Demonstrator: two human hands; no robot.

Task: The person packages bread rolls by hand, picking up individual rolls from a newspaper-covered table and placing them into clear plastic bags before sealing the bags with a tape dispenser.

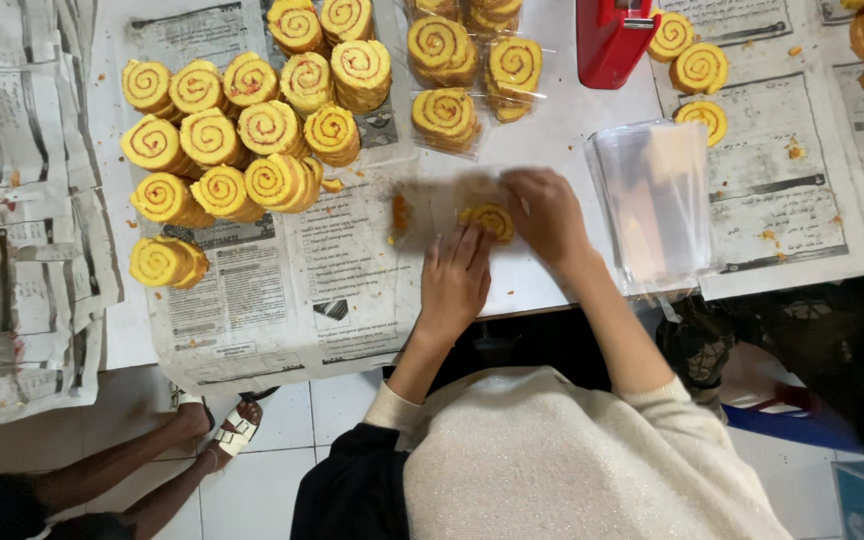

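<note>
My left hand (455,280) and my right hand (546,212) both grip a clear plastic bag (432,208) lying on the table. A yellow swirl cake slice (492,220) sits inside the bag between my fingers. Another slice shows at the bag's left end (399,213). The bag is blurred. A stack of empty clear bags (652,200) lies just right of my right hand.
Several unwrapped swirl slices (242,130) are piled on newspaper (282,290) at the left. Bagged slices (472,70) lie at the top centre, beside a red tape dispenser (612,40). More slices (697,70) rest at the right. Another person's feet in sandals (222,430) stand on the tiled floor below.
</note>
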